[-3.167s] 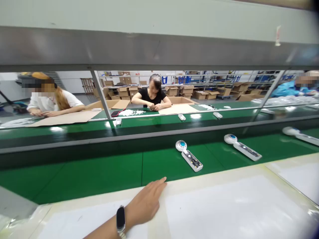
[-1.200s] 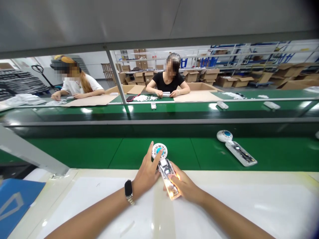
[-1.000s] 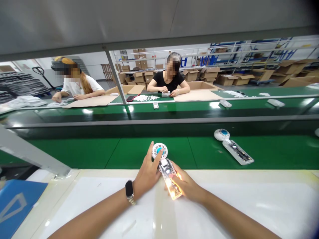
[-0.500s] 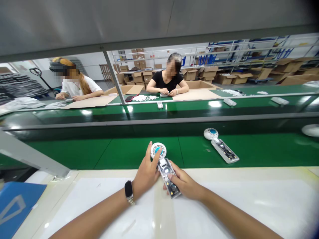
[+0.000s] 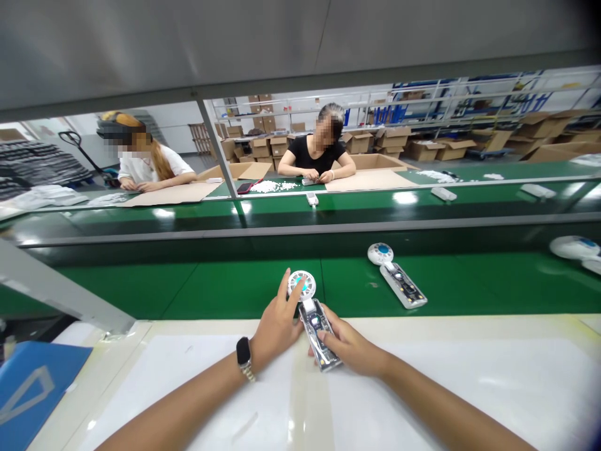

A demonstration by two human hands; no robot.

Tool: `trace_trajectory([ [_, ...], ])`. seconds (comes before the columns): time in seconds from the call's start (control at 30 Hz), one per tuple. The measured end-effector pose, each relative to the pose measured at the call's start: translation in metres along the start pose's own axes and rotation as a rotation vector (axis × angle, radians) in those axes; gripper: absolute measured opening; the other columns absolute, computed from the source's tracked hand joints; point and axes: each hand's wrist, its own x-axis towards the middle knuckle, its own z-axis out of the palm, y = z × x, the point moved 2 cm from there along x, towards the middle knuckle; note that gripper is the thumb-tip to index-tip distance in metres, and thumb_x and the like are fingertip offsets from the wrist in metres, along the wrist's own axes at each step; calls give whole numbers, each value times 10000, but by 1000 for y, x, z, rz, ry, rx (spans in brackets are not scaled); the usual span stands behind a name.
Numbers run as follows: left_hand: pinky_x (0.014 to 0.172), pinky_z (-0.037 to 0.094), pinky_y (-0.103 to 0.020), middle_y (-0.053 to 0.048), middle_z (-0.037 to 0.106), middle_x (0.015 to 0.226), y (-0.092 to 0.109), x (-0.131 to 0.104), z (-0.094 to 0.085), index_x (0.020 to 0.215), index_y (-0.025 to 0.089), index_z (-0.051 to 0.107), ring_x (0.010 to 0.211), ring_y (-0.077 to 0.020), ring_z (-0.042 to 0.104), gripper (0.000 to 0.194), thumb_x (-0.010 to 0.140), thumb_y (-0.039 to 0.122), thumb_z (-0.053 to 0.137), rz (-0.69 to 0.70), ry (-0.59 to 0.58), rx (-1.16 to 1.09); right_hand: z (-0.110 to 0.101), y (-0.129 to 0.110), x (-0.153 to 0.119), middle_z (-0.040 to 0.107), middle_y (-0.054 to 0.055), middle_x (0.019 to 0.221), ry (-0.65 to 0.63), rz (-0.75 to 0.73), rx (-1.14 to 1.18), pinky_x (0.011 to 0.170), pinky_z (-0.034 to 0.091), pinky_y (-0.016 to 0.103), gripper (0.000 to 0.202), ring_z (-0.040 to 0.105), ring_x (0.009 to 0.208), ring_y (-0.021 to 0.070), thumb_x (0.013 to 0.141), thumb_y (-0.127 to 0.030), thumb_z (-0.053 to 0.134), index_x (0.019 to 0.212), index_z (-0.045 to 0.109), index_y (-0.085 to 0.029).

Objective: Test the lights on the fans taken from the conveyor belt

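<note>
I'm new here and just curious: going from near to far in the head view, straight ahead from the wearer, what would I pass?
White worktop → the hands' open fan unit → near green belt → far green belt → seated person in black → cardboard boxes.

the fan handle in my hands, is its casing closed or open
Open. The handle of the held fan shows a bare circuit board with no cover. The left hand steadies the head; the right hand grips the handle.
</note>
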Motion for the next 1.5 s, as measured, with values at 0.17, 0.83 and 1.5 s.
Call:
trace_trajectory([
  [0.17, 792, 489, -391, -145, 129, 1472, -3, -1, -1, 1383, 264, 156, 1012, -283, 568, 734, 754, 194, 527, -57, -23, -40, 0, -1, -1, 623, 58, 817, -4, -8, -46, 616, 482, 311, 636, 611, 704, 159, 849, -477, 482, 1336, 178, -202],
  [0.83, 754, 514, -394, -153, 13, 1478, 0, -1, -1, 1395, 278, 76, 989, -272, 577, 736, 785, 167, 472, -48, -65, -119, 3, -4, -1, 601, 85, 901, 7, -9, -21, 639, 495, 337, 622, 630, 803, 200, 847, -453, 505, 1324, 191, -207],
  [1.5, 892, 477, -399, -142, 150, 1466, 1, -4, -1, 1321, 195, 273, 1157, -249, 477, 494, 844, 200, 401, 3, -67, -120, -68, -22, -20, 543, 127, 1120, 652, -302, -173, 844, 447, 466, 1031, 595, 892, 259, 661, -355, 728, 1396, 13, -242],
])
